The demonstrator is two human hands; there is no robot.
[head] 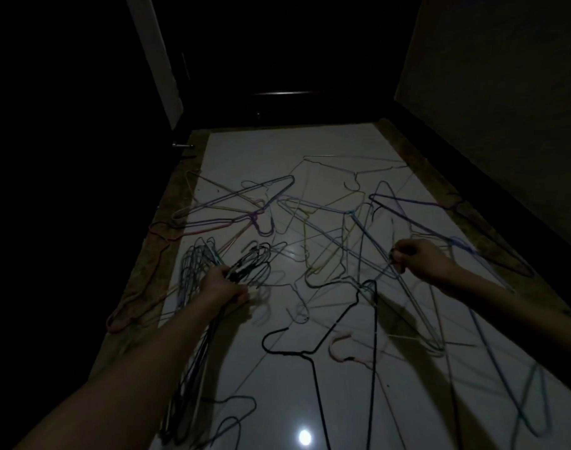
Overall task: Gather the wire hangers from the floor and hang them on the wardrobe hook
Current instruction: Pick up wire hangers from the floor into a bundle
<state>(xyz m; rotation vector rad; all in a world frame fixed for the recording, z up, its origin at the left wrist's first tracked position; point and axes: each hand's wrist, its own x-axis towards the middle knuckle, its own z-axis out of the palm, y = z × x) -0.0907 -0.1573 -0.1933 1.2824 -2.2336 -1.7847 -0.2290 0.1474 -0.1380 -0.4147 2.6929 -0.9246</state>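
Two hands (pixel 224 285) (pixel 414 259) grip hangers (pixel 245 264); dozens uncountably litter the floor (pixel 310 401).

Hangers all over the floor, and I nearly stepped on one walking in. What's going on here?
A person is gathering wire hangers off the white tiled floor in a dim room. The left hand grips a bundle of collected hangers by their necks. The right hand pinches another hanger from the tangle. Many still lie scattered, including a black hanger nearby. None is hung yet in view.
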